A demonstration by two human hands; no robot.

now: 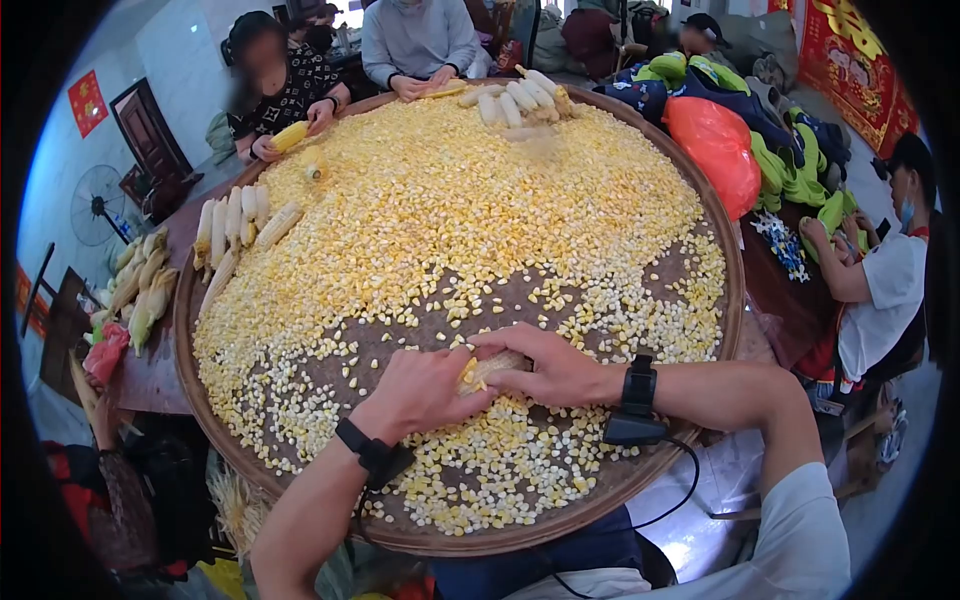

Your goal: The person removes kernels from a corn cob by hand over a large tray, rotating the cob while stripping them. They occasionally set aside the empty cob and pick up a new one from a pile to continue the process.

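A mostly stripped corn cob (497,366) lies between my two hands, low over the near part of a big round tray (440,300). My left hand (428,388) is closed round the cob's left end, where some yellow kernels still show. From the right, my right hand (545,366) grips the paler, bare end with the fingers curled over it. Loose corn kernels (430,200) cover most of the tray, thickest at the far side. More kernels lie scattered below my wrists. The cob's underside is hidden by my hands.
Bare cobs are piled at the tray's left edge (230,228) and far edge (520,100). Across the tray, one person holds a yellow corn cob (290,136); another sits beside them. A red plastic bag (712,155) touches the right rim. A cable hangs from my right wrist device (637,400).
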